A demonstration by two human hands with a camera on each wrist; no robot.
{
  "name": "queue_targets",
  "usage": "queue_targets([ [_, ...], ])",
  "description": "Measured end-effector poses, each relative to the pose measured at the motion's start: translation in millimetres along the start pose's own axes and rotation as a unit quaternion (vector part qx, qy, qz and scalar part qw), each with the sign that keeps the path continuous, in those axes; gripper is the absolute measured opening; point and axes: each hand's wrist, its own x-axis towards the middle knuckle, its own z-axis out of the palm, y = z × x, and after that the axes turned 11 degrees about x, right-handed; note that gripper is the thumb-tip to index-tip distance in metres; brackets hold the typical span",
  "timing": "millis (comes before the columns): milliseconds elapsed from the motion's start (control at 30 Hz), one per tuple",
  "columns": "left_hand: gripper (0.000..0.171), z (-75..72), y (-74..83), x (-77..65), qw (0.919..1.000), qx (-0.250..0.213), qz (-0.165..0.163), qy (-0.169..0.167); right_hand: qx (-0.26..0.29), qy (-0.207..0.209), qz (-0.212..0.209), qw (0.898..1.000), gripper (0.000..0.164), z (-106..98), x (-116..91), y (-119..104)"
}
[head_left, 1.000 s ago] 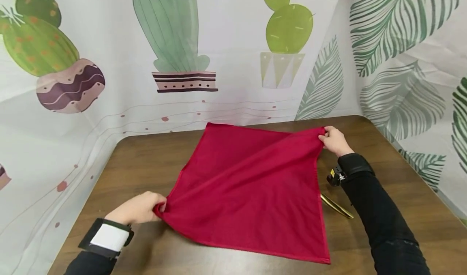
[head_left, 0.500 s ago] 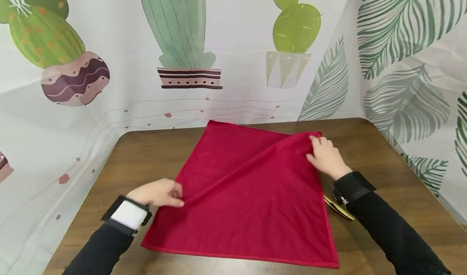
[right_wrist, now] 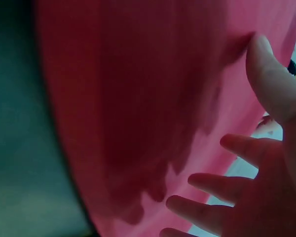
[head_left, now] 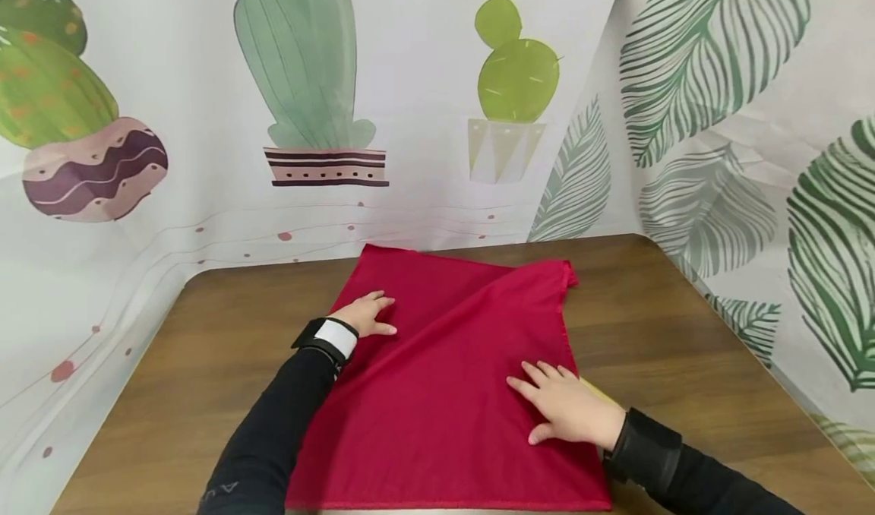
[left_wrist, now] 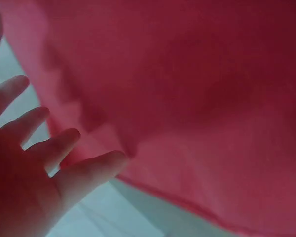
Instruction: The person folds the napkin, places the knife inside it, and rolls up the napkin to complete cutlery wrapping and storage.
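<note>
A red cloth lies spread on the wooden table, with a diagonal ridge running up to its far right corner, which is folded over. My left hand is over the cloth's left part, fingers spread and pointing right. Over the right part is my right hand, its fingers spread too. In the left wrist view the left hand has straight fingers with nothing between them, their shadow falling on the cloth. The right wrist view shows the right hand likewise outstretched close over the cloth, holding nothing.
A yellow-gold object shows beside the cloth's right edge, mostly hidden by my right hand. The brown wooden table reaches back to a white curtain printed with cacti and leaves.
Both hands have let go of the cloth's corners. My left hand has moved forward over the cloth and my right hand back toward me. The near left of the cloth now lies down.
</note>
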Motion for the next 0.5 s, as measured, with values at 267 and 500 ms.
queue_targets([
  [267, 0.075, 0.2, 9.6, -23.7, 0.9969, 0.011, -0.070, -0.032, 0.034, -0.031, 0.014, 0.999, 0.074, 6, -1, -3],
  [500, 0.080, -6.3, -2.9, -37.6, 0.9884, 0.006, -0.146, -0.042, 0.042, -0.024, 0.018, 0.999, 0.075, 3, -5, 9],
])
